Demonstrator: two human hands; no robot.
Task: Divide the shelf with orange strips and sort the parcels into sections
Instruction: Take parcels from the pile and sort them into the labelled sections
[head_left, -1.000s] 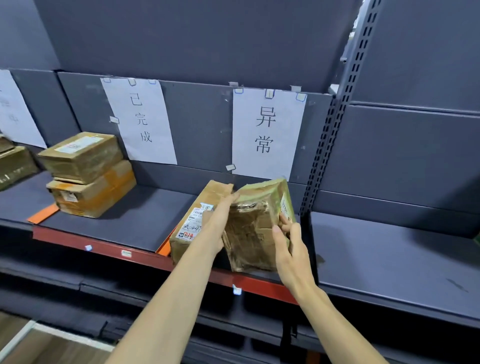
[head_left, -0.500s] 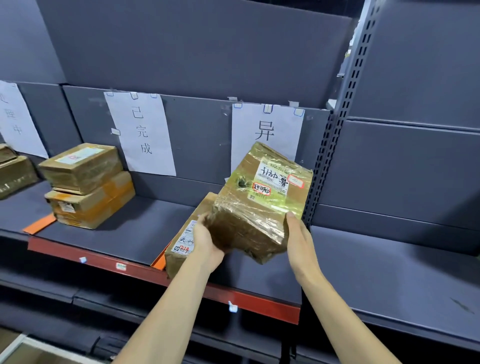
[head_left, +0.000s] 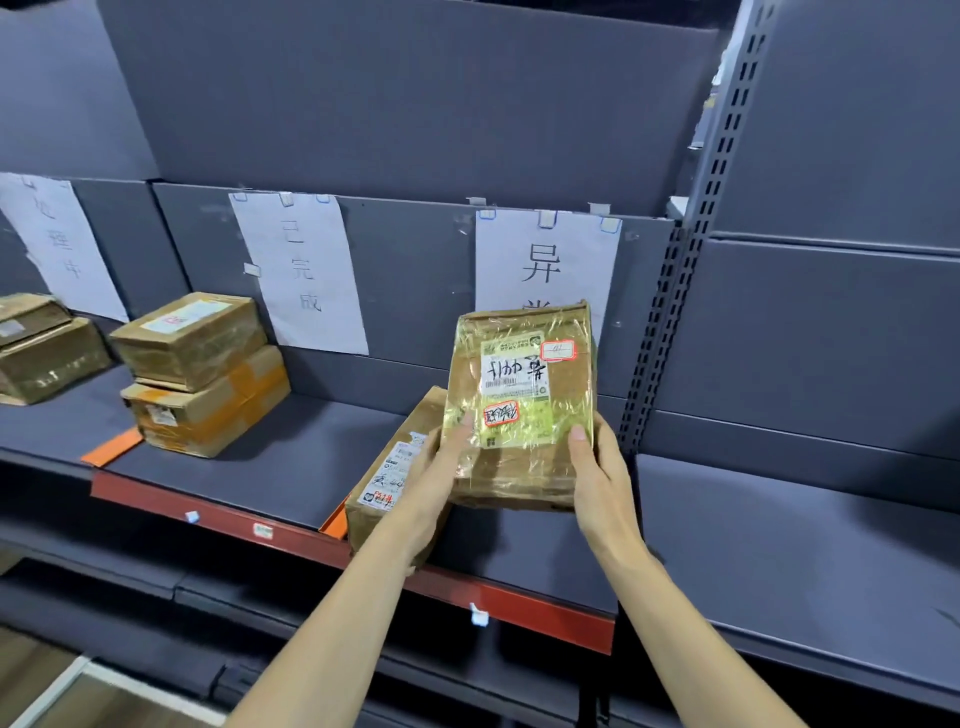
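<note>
Change since earlier: compared with half a second ago, the wrapped parcel (head_left: 519, 400) is turned upright, so that its labelled face is shown to the camera; it was tilted and lower before.
Parcel position: it is held in the air in front of the right-hand paper sign (head_left: 545, 260), above the shelf (head_left: 291, 462) and just right of the lying parcel (head_left: 395, 467).
Left hand (head_left: 436, 478): the lower left edge of the wrapped parcel is gripped, with the fingers curled round it and the thumb laid on its front.
Right hand (head_left: 602, 478): the lower right corner is held, with the thumb on the front face and the fingers behind.
Risk, slip: the glossy film looks slick, and only the bottom of the parcel is held, so it could tip forward out of the grip.
Risk, knock: the lying parcel overhangs the shelf's front edge just beside the left hand and could be nudged off when the wrapped parcel is set down.
Risk, missorting: the lying parcel rests on the orange strip (head_left: 335, 519), so the section boundary is blurred.
Other parcels: two stacked boxes (head_left: 202, 374) stand well left of the sign, beside another orange strip (head_left: 111, 447).
Hidden: the right hand's fingers behind the parcel are not seen; the sign's lower character is covered.
Hard to read: the handwriting on the parcel label appears upside down and cannot be made out.
Cut off: more boxes (head_left: 41, 348) at the far left are cropped by the frame.
</note>
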